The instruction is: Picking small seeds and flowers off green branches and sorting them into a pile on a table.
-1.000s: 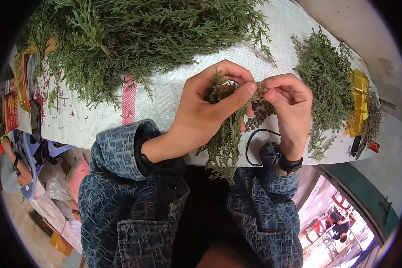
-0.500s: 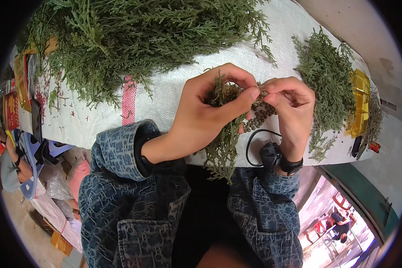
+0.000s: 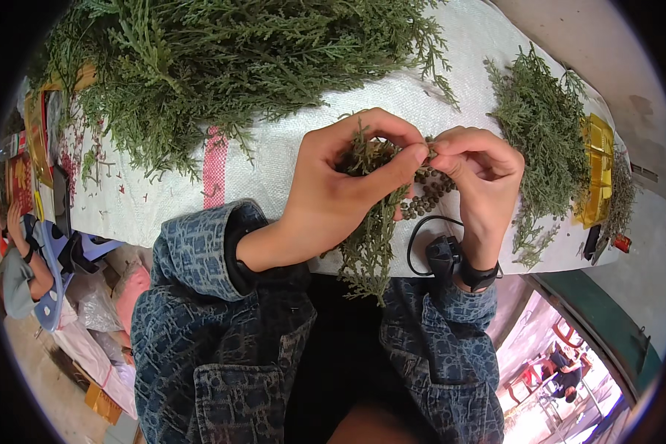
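My left hand is closed round a green conifer sprig, whose leafy end hangs down past the table's near edge. Its thumb and forefinger meet the fingertips of my right hand at the sprig's upper end. The right thumb and forefinger pinch a small bit of the sprig there; the exact piece is too small to tell. Just below the meeting fingertips lies a cluster of small round brown cones, partly hidden by the hands. A black device with a cable loop sits at my right wrist.
A large heap of green conifer branches covers the far left of the white woven cloth. At the right lie a smaller pile and a yellow plastic tray. Another person's arm shows at the far left.
My hands keep nearly the same place and grip, with only slight shifts of the fingers. At the far left, the other person's hand has moved up.
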